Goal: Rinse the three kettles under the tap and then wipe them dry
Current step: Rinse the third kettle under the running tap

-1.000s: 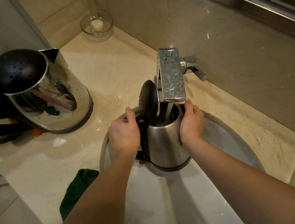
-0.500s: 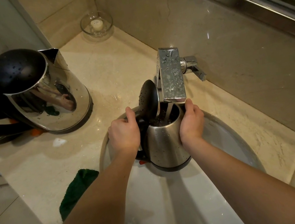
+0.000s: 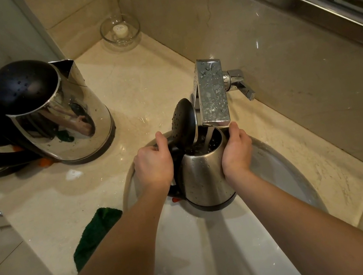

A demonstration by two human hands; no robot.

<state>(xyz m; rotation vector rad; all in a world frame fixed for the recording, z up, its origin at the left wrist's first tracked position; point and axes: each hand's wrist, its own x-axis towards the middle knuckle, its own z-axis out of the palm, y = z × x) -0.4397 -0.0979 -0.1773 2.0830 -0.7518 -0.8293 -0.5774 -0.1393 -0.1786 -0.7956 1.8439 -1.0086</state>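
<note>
While our left hand [image 3: 153, 164] grips the handle [image 3: 173, 151] and right hand [image 3: 236, 152] cups its wet body, the kettle [image 3: 206, 176] sits mid-frame under the running tap [image 3: 212, 93]: likely water-heavy, slick, so we trust the handle.

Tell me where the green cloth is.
In the head view, the green cloth lies lower left, draped over the counter's front edge, just left of the sink basin.
</note>
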